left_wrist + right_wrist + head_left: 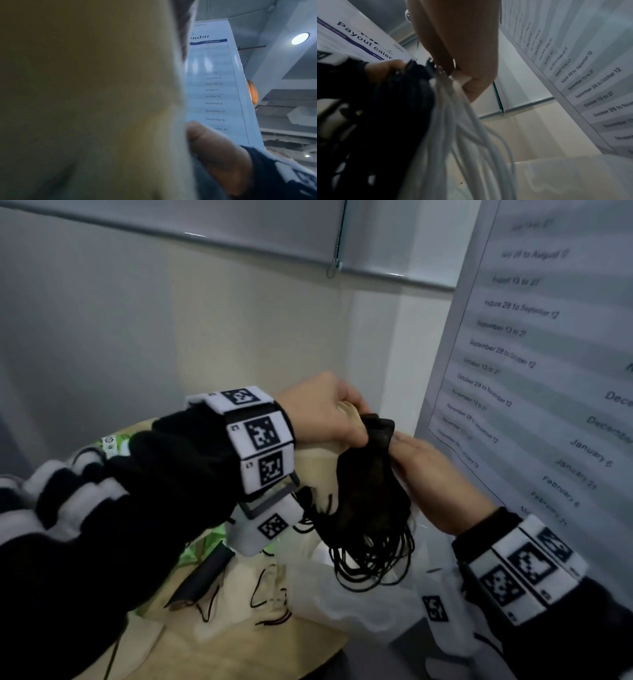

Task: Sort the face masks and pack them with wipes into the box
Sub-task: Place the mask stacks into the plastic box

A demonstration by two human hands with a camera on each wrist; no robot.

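Note:
My left hand point(325, 412) grips the top of a bunch of face masks held up above the table. The bunch has beige masks point(315, 467) on the left and black masks point(370, 491) on the right, with black ear loops point(373, 559) dangling. My right hand point(431, 477) lies behind the black masks. In the right wrist view its fingertips point(471, 83) pinch white masks whose ear loops point(467, 135) hang beside the black masks point(393, 115). A blurred beige mask point(85, 94) fills most of the left wrist view. No box is in view.
Loose beige masks point(267, 587) and a clear plastic bag point(349, 601) lie on the wooden table point(239, 655). A green pack point(113, 443) sits at the back left. A calendar poster point(534, 354) stands close on the right. A blind chain point(337, 251) hangs behind.

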